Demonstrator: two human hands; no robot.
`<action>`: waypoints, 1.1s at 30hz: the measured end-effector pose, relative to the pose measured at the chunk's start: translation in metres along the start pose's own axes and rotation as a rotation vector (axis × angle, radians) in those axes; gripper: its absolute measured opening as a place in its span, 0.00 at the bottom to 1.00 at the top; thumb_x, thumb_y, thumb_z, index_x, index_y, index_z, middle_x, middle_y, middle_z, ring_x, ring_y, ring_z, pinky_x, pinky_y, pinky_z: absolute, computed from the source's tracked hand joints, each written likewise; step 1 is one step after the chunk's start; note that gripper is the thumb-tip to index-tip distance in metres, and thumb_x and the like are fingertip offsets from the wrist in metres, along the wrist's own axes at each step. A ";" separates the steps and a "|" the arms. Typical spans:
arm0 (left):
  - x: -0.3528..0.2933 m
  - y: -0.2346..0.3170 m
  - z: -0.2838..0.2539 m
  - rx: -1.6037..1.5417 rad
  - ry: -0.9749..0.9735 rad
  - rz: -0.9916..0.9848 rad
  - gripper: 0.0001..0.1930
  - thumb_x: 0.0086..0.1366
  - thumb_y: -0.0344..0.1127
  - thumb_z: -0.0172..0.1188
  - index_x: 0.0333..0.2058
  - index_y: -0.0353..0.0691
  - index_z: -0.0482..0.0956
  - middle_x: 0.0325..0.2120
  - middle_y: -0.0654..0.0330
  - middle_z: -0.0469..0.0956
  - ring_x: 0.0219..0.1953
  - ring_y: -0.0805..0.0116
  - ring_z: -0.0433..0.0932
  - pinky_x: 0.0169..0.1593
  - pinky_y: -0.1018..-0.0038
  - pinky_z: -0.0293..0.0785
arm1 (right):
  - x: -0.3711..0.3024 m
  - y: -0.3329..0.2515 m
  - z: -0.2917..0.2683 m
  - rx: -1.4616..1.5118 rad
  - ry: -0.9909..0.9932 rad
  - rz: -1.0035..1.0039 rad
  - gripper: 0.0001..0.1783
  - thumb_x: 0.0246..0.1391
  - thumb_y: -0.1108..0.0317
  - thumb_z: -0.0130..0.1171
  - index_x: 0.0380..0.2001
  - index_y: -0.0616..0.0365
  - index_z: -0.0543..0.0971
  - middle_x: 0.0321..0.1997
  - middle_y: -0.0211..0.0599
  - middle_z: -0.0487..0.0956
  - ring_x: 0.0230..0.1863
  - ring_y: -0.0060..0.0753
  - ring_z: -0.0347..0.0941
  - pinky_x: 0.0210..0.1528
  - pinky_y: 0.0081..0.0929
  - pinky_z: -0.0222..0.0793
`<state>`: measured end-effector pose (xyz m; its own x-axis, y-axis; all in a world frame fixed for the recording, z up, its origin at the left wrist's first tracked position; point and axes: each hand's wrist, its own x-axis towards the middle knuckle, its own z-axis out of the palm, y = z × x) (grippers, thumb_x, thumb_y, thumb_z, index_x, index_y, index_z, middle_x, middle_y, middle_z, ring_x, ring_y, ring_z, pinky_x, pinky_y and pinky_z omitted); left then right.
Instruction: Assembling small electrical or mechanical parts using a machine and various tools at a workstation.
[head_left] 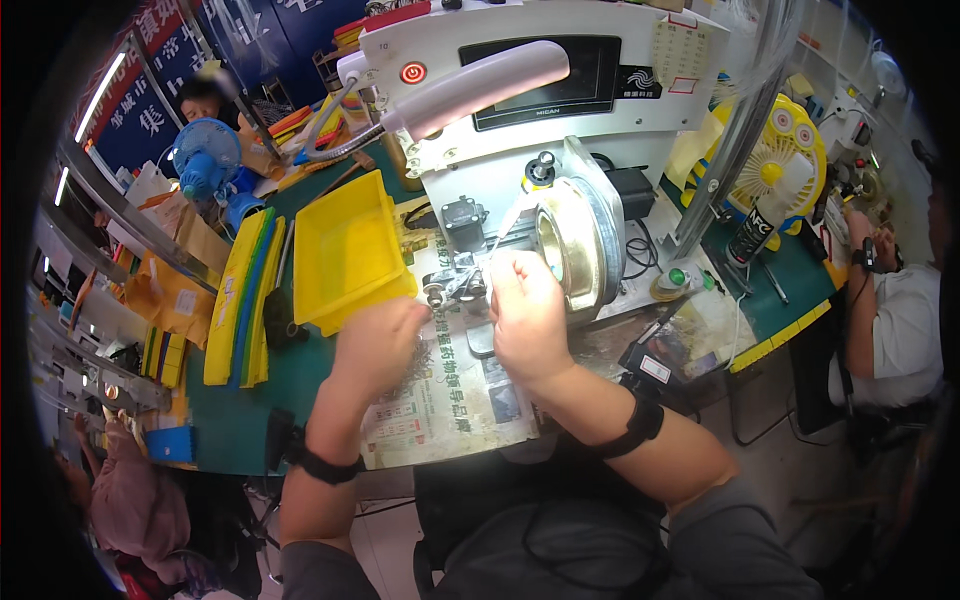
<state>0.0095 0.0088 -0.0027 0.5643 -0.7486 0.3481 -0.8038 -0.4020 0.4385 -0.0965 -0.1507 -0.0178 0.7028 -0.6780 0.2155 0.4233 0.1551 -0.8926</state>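
Keep both forearms easy over the near edge of the worktop [235, 425], with some open green surface to the left. Note the left hand [380, 345] just left of the small metal fixture [455, 285], fingers curled together; cannot tell of anything pinched inside. Note the right hand [527, 310] just right of the fixture, in front of the gold-rimmed wheel [582, 255], fingers likewise curled, contents hidden. To do this well, by judgement, steady both wrists, press lightly and evenly, and guard the right knuckles against the wheel in so tight a gap. Mind the dropper bottle [540, 172], with its thin white nozzle pointing down toward the right hand. Moving leftward, lift over the rim of the yellow tray [345, 235] rather than sweep into it. Rise cautiously beneath the pink lamp [480, 90], in front of the white machine [650, 115].
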 end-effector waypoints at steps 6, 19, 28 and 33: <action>-0.017 0.056 -0.020 -0.391 0.109 0.140 0.05 0.57 0.25 0.68 0.32 0.34 0.81 0.28 0.59 0.81 0.29 0.70 0.77 0.34 0.75 0.72 | -0.063 -0.015 -0.043 0.037 -0.204 0.226 0.07 0.71 0.68 0.50 0.39 0.60 0.72 0.29 0.21 0.69 0.29 0.10 0.60 0.30 0.16 0.59; 0.003 0.075 0.032 -0.356 0.304 0.363 0.06 0.58 0.25 0.66 0.34 0.38 0.78 0.31 0.54 0.80 0.32 0.53 0.79 0.38 0.65 0.75 | -0.047 -0.056 -0.071 -0.276 -0.322 0.077 0.05 0.67 0.70 0.57 0.39 0.60 0.77 0.28 0.28 0.77 0.27 0.20 0.72 0.30 0.21 0.69; 0.004 0.073 0.032 -0.314 0.317 0.416 0.08 0.57 0.24 0.67 0.34 0.38 0.78 0.32 0.55 0.80 0.32 0.54 0.78 0.37 0.65 0.74 | -0.014 -0.068 -0.065 -0.910 -0.424 -0.758 0.11 0.49 0.80 0.66 0.38 0.62 0.82 0.31 0.43 0.83 0.27 0.43 0.80 0.29 0.31 0.75; 0.005 0.080 0.030 -0.294 0.319 0.420 0.07 0.57 0.21 0.65 0.33 0.35 0.78 0.31 0.53 0.80 0.32 0.54 0.78 0.38 0.66 0.74 | -0.015 -0.073 -0.065 -0.954 -0.434 -0.725 0.10 0.47 0.80 0.66 0.36 0.62 0.82 0.31 0.43 0.82 0.29 0.44 0.81 0.30 0.33 0.76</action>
<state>-0.0574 -0.0430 0.0090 0.2752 -0.5985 0.7524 -0.9100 0.0902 0.4046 -0.1754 -0.1986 0.0182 0.6887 -0.0730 0.7213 0.3366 -0.8490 -0.4073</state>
